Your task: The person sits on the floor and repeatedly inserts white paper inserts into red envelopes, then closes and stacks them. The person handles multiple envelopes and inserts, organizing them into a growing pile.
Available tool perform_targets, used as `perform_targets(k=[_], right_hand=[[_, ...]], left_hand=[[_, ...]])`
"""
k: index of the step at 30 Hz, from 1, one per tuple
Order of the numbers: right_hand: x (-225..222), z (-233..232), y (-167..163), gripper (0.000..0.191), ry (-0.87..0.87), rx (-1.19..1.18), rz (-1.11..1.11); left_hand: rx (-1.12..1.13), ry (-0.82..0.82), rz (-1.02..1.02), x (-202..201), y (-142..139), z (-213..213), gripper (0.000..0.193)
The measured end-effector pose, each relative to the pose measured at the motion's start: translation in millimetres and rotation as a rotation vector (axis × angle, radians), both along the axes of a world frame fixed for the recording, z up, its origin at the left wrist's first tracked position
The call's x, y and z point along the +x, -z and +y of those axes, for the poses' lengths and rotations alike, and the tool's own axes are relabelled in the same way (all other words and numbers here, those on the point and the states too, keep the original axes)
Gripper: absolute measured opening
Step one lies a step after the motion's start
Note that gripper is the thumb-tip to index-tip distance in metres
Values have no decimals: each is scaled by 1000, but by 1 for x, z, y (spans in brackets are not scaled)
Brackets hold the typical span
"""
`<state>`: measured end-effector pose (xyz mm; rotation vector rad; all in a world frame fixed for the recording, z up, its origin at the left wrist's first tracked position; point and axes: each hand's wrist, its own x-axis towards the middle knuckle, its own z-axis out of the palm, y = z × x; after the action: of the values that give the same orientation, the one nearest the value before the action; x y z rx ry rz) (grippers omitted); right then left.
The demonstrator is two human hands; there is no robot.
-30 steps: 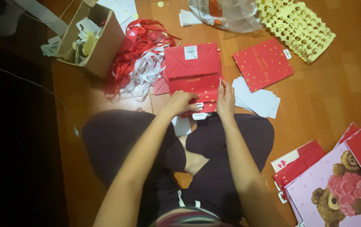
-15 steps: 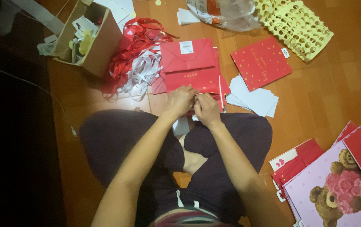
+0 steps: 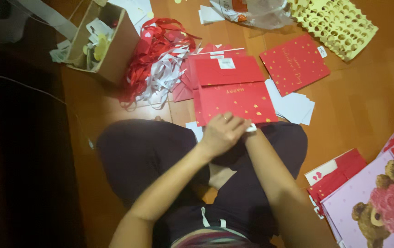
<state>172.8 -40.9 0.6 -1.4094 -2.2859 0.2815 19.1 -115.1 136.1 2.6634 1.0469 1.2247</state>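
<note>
Hands meet at the near edge of the flat red paper gift bag with gold hearts (image 3: pixel 234 98) lying on the wooden floor (image 3: pixel 357 110), left hand (image 3: pixel 222 133) curled over the hidden right, grip unclear, apparently mid-fold, needing careful creasing.

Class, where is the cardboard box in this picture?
In the head view, the cardboard box stands upper left on the wooden floor, directly left of the tangle of red and white ribbons.

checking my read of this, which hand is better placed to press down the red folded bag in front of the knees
Left, probably. The left hand lies in plain view at the near edge of the red paper bag, its fingers touching that edge. The right hand is mostly hidden beneath it, so its grip cannot be judged.
</note>
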Motion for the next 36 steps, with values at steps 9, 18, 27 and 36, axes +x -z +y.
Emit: perform_targets(k=[9,18,27,36], right_hand=[[3,-10,-7,20,18,-35,57],[-1,11,-17,20,6,-52,113],[-5,2,-98,20,-92,-235,222],[70,-69,-208,27,-73,-302,1038]], left_hand=[[-4,56,17,-6,-29,-18,33],[184,-79,-81,-16,-57,10,30],[-247,-258,-386,-32,-74,78,30],[-308,-173,-385,-23,-71,60,36]])
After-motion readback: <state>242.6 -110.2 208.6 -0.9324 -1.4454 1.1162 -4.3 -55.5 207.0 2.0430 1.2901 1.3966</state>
